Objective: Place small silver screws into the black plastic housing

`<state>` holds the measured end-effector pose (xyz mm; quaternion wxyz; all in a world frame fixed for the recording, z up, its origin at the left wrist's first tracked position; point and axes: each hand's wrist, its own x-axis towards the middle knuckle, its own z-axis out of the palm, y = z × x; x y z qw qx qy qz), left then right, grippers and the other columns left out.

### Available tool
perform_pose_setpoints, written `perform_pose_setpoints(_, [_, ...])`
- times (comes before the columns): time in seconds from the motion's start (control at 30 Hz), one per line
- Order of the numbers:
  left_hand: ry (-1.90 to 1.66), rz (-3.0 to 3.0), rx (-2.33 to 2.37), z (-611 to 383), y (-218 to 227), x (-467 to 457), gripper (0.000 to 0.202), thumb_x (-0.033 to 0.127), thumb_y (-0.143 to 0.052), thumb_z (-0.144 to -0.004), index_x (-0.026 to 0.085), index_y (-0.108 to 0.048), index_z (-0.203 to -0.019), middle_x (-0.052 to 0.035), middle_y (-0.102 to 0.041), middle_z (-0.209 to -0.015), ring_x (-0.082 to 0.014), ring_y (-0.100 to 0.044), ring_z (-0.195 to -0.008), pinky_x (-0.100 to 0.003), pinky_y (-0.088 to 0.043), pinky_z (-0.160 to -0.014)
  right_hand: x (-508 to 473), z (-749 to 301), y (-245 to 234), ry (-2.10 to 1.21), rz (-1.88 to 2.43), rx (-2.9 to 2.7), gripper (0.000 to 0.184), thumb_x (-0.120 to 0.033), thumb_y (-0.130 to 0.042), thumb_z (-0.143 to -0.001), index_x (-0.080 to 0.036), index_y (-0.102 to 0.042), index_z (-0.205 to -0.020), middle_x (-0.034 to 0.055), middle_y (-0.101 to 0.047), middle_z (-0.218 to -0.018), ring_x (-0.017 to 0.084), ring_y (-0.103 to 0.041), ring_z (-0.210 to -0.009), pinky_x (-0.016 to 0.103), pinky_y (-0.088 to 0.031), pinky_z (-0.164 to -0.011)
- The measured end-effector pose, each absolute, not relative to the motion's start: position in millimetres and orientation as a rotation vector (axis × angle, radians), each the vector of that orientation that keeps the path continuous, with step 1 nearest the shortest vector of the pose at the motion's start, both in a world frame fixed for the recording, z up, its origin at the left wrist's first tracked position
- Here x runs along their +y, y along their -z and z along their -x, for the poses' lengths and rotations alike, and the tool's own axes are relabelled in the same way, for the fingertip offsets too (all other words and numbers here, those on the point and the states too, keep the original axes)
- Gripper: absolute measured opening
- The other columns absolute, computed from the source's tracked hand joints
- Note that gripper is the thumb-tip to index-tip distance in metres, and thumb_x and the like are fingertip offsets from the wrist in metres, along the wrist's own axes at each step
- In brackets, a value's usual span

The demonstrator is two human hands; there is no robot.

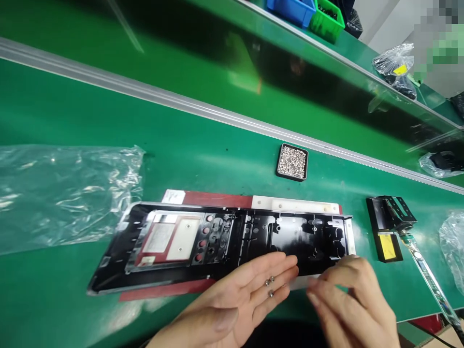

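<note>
My left hand (241, 299) lies palm up at the table's near edge, with three small silver screws (270, 285) resting on its fingers. My right hand (350, 302) hovers just to the right, fingers curled and pinched close to the left fingertips; whether it holds a screw is hidden. Both hands are in front of a long glossy black plastic panel (224, 241), which lies flat on a red and white fixture board (213, 199).
A small black tray of silver screws (292, 162) sits behind the panel. A black bracket with a yellow label (387, 227) and a tool (427, 275) lie at the right. Clear plastic bags (65, 193) spread on the left. An aluminium rail (217, 113) borders the conveyor; blue (290, 9) and green bins (328, 19) stand far back.
</note>
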<state>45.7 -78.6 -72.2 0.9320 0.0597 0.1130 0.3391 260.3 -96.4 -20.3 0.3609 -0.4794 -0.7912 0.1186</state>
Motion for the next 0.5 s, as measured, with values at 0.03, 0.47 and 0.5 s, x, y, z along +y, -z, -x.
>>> perform_pose_setpoints(0.03, [-0.697,-0.126,0.224,-46,70,-79,0.053,0.033,-0.054,-0.094,0.016,-0.048,-0.144,-0.008,-0.045,-0.152,-0.0315,-0.024,-0.149,-0.04,-0.024,-0.125,-97,-255,20,-0.368,1.208,-2.05,0.013,0.001,-0.054,-0.102,-0.009,-0.062,-0.107,0.0102,-0.052,-0.094,0.021,-0.052,-0.078,0.031,-0.046,-0.067])
perform_pose_setpoints(0.47, [-0.681,-0.183,0.265,-44,62,-83,0.053,0.038,-0.058,-0.093,0.019,-0.053,-0.142,-0.0069,-0.045,-0.153,-0.0285,-0.026,-0.149,-0.034,-0.026,-0.122,-100,-237,32,-0.391,1.254,-2.096,0.017,-0.028,-0.067,-0.11,-0.012,-0.069,-0.105,0.0106,-0.05,-0.09,0.022,-0.052,-0.075,0.029,-0.052,-0.06])
perform_pose_setpoints(0.5, [-0.685,-0.182,0.26,-44,63,-83,0.052,0.038,-0.057,-0.093,0.019,-0.052,-0.142,-0.0066,-0.044,-0.153,-0.0281,-0.025,-0.149,-0.033,-0.026,-0.122,-101,-235,33,-0.404,1.23,-2.069,0.015,-0.022,-0.061,-0.113,-0.011,-0.068,-0.106,0.0105,-0.051,-0.091,0.021,-0.051,-0.073,0.029,-0.05,-0.06])
